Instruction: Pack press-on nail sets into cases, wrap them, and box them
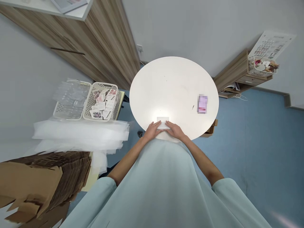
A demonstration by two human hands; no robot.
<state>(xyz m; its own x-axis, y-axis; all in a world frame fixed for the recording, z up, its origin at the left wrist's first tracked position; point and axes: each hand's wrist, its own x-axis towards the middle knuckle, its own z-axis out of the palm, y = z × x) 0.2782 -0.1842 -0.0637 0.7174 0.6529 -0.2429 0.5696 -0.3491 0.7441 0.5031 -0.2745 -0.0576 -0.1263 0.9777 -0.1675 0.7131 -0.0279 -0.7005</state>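
Observation:
At the near edge of a round white table (174, 82), both hands meet on a small pale, rectangular box (162, 124). My left hand (152, 130) grips its left side, fingers on top and thumb along the near side. My right hand (174, 129) has hold of the right side in the same way. The box looks white or clear; glare on the tabletop makes its details hard to see. Toward the table's right side lies a blurred purple item (202, 104).
Left are a basket of printed packets (102, 103), a basket of clear plastic cases (73, 98), white wrapping sheets (80, 131) and stacked flat cardboard boxes (47, 180). A wooden cabinet (104, 41) stands behind; a shelf unit (237, 72) is at right.

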